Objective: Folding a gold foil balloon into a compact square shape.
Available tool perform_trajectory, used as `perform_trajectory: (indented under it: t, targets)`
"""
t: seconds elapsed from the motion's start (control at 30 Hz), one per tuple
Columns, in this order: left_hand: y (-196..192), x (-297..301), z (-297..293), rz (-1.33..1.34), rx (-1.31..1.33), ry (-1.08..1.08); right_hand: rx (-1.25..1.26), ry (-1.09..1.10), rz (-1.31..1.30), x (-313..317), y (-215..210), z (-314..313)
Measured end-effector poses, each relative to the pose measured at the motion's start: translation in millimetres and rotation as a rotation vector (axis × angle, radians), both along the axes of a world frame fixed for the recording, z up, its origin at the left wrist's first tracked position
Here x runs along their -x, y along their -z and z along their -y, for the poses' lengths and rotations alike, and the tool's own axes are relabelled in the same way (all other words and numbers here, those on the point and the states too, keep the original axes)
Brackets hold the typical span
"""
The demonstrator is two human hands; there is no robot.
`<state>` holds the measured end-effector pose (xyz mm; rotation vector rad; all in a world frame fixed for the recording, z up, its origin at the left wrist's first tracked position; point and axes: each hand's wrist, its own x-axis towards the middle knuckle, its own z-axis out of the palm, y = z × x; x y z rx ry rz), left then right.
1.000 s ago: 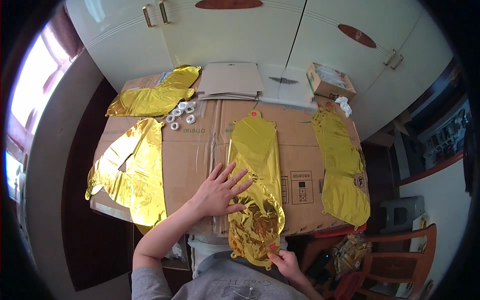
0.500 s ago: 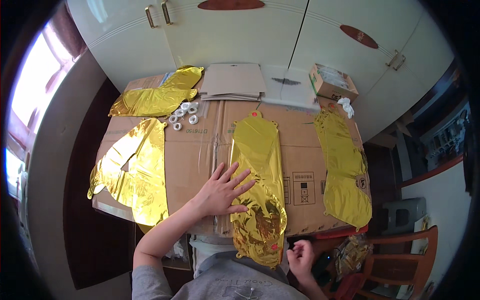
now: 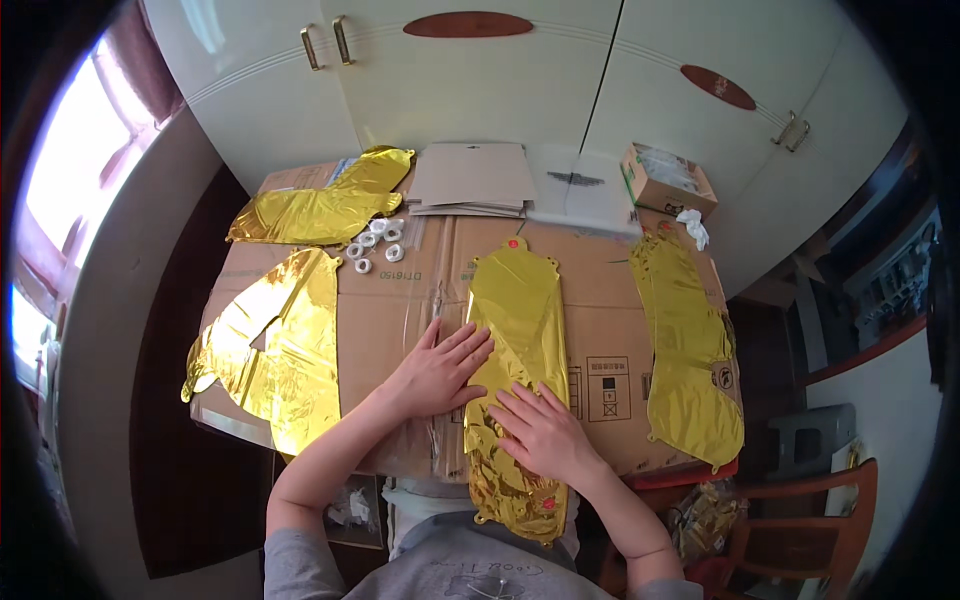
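Observation:
A long gold foil balloon [image 3: 517, 290], uninflated, lies lengthwise in front of me, its near end hanging past the cardboard edge towards my lap. My left hand [image 3: 440, 372] rests flat with fingers stretched, its fingertips on the balloon's left edge. Lower down, my right hand [image 3: 543, 430] is spread palm down on the foil's crinkled part. Neither hand grips anything. Other flat gold foil balloons lie around: one with a cut-out middle [image 3: 300, 350] at left, one at the far left [image 3: 320, 208], and one on the right [image 3: 683, 350].
Several white ribbon rolls [image 3: 394, 253] sit at the back left. Behind lie stacked grey cardboard sheets [image 3: 470, 180], a clear plastic bag [image 3: 580, 205], an open box [image 3: 668, 180] and a crumpled white tissue [image 3: 692, 228]. A wooden chair [image 3: 800, 520] stands at the lower right.
My right hand has come up from beside the table edge onto the balloon's lower part. My left hand stays near the same spot, its fingers closer together. The view has tilted slightly.

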<state>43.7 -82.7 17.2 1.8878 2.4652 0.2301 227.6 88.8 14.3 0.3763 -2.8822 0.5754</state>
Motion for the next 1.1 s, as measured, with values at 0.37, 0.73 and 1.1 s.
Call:
perform_trajectory:
  t: [0.37, 0.73, 1.1]
  targets:
    - [2, 16, -6, -0.089, -0.021, -0.084, 0.033, 0.003, 0.000, 3, 4, 3]
    - [5, 39, -21, -0.186, 0.074, -0.158, 0.041, 0.006, 0.009, 2, 4, 3]
    - [5, 44, -20, -0.153, 0.135, -0.175, 0.166, 0.351, -0.109, -33, -16, -65]
